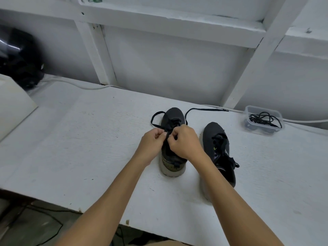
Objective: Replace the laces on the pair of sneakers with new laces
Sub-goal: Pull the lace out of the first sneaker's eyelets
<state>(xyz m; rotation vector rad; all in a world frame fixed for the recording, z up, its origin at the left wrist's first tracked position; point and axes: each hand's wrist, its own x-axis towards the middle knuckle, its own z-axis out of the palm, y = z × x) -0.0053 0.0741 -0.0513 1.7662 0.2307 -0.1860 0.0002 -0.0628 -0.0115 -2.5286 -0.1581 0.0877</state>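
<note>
Two dark sneakers stand on the white table, toes pointing away from me. Over the left sneaker (pixel 173 118) my left hand (pixel 153 141) and my right hand (pixel 185 141) meet, each pinching part of its black lace (pixel 205 109) near the upper eyelets. One lace end loops out to the left of the toe, the other trails right along the table. The right sneaker (pixel 219 150) stands apart to the right, its black lace threaded and lying loose near the heel. My hands hide the middle of the left sneaker.
A clear plastic box (pixel 264 121) holding coiled black laces sits at the table's back right. A white cable (pixel 301 121) runs along the wall behind it. A white object (pixel 14 103) and a black bag (pixel 19 57) lie at the far left. The table's front edge (pixel 99 216) is close to me.
</note>
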